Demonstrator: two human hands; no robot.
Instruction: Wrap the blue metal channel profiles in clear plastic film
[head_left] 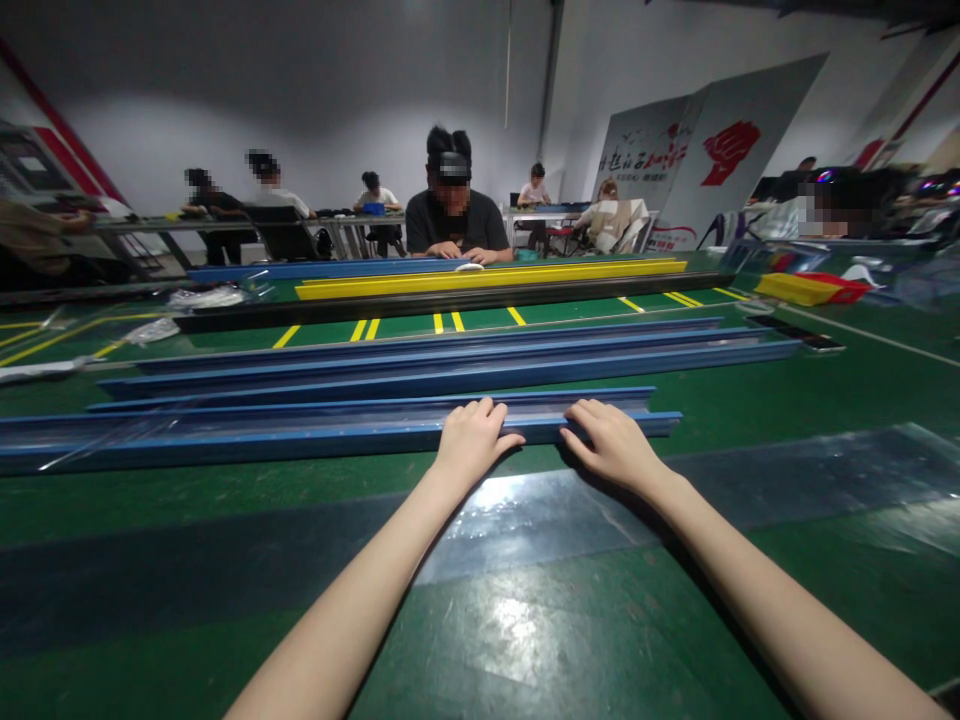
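Note:
My left hand (474, 437) is closed over the near wall of a long blue plastic channel (300, 440), its fingers reaching into the trough and its thumb in front. Close to the channel's right end, my right hand (609, 436) grips the same wall in a similar way. Clear film (127, 435) lies across the left part of this channel. Behind it, further blue channels (465, 362) run nearly parallel. A wide strip of clear plastic sheet (540, 510) lies flat on the table between my forearms and the channel.
Green tabletop (510, 650) surrounds everything. Farther back lie a black strip (450, 300) and a yellow channel (495, 277). A phone (810, 338) and a yellow tray (799, 289) are on the right. Crumpled plastic (206, 297) sits at left. A person (457, 215) works opposite.

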